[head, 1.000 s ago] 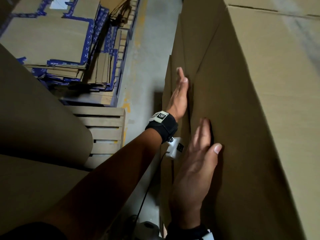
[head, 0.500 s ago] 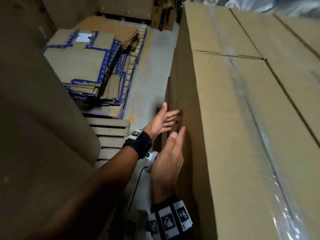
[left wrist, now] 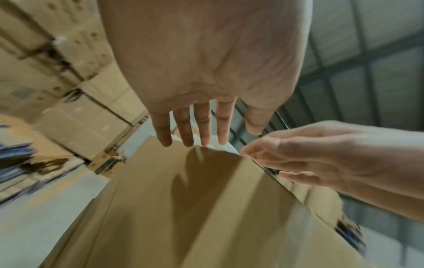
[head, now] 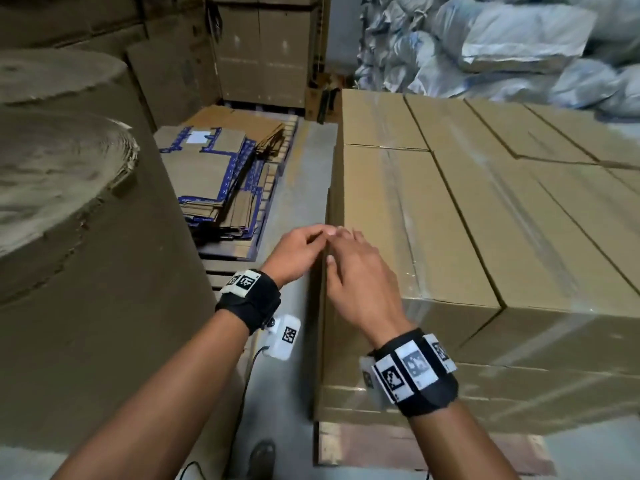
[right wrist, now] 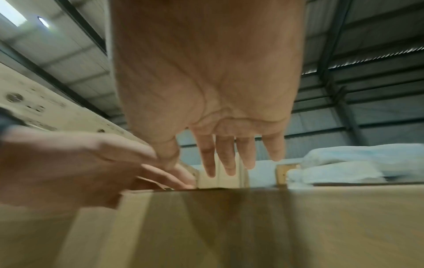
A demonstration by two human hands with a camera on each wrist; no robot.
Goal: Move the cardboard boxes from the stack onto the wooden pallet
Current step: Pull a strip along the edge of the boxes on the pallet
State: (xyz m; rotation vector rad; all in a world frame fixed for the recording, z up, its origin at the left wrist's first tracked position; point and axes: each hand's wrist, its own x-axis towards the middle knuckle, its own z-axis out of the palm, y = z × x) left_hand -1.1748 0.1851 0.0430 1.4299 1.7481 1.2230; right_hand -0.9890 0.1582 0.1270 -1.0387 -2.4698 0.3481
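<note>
A stack of plain cardboard boxes (head: 450,237) wrapped in clear film fills the right half of the head view. Both hands sit at the top left edge of the nearest box. My left hand (head: 311,237) is on the side of that edge, its fingers straight (left wrist: 195,130) and their tips at the box rim (left wrist: 201,208). My right hand (head: 346,251) lies over the box top (right wrist: 252,226) with fingers extended and loose (right wrist: 234,154). Neither hand holds anything. Slats of a bare wooden pallet (head: 221,275) show left of my left wrist.
Huge brown paper rolls (head: 69,220) block the left side. Flattened blue-printed cartons (head: 214,181) lie on a pallet beyond. A narrow concrete aisle (head: 298,188) runs between them and the stack, which stands on a pallet (head: 398,448). White sacks (head: 502,46) pile up behind.
Both hands have climbed from the box's left side face to its top edge, and the right hand now reaches over the top. The head view has lifted, showing the stack's top.
</note>
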